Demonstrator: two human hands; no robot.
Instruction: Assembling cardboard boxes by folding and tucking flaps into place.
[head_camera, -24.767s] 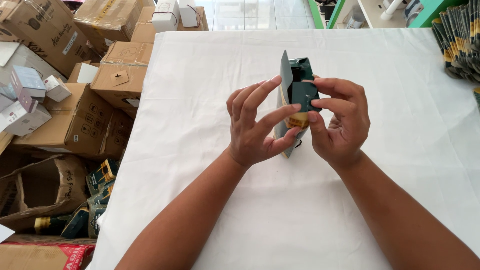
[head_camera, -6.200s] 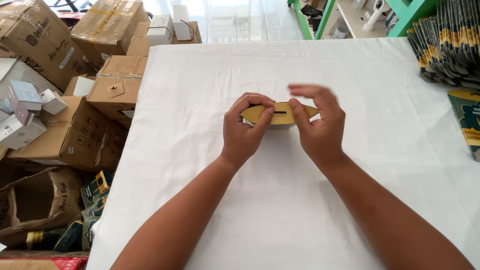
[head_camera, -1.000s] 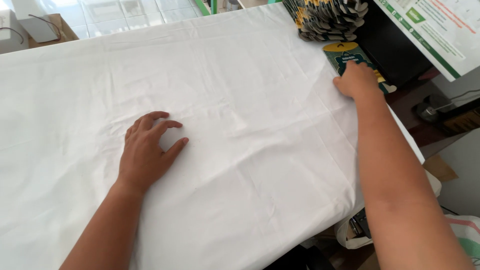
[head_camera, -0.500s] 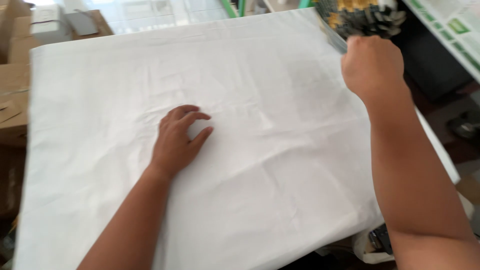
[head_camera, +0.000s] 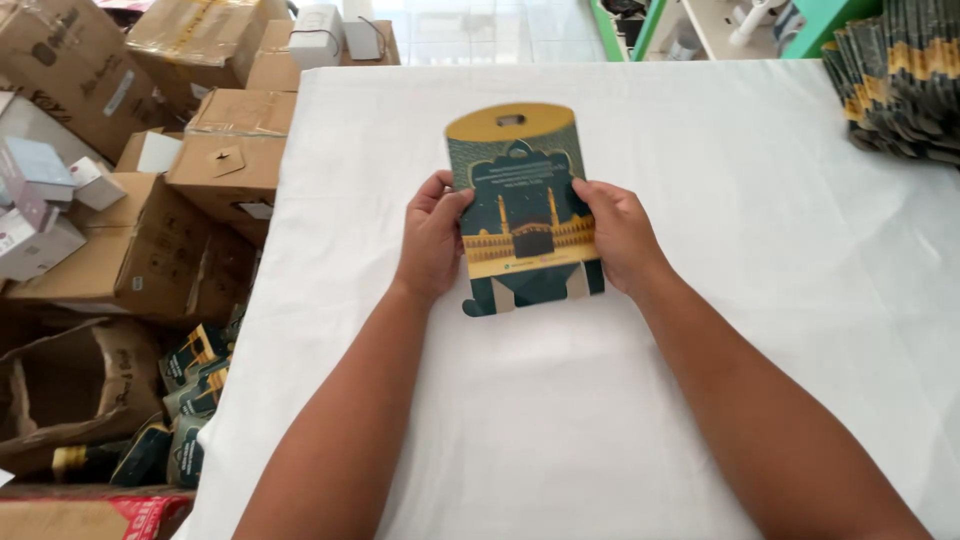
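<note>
Flat carton blank, pinched between fingers, both hands

A white-clothed table bears a flat dark-green-and-gold carton and a stack of cartons.

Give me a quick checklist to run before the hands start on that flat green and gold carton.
1. Left hand grips the carton's left edge: ok.
2. Right hand grips its right edge: ok.
3. Flat carton lies printed side up, gold handle tab pointing away: ok.
4. Bottom flaps show below the hands, unfolded: ok.
5. White cloth under and around the carton is bare: ok.
6. Stack of flat cartons sits at the far right: ok.
</note>
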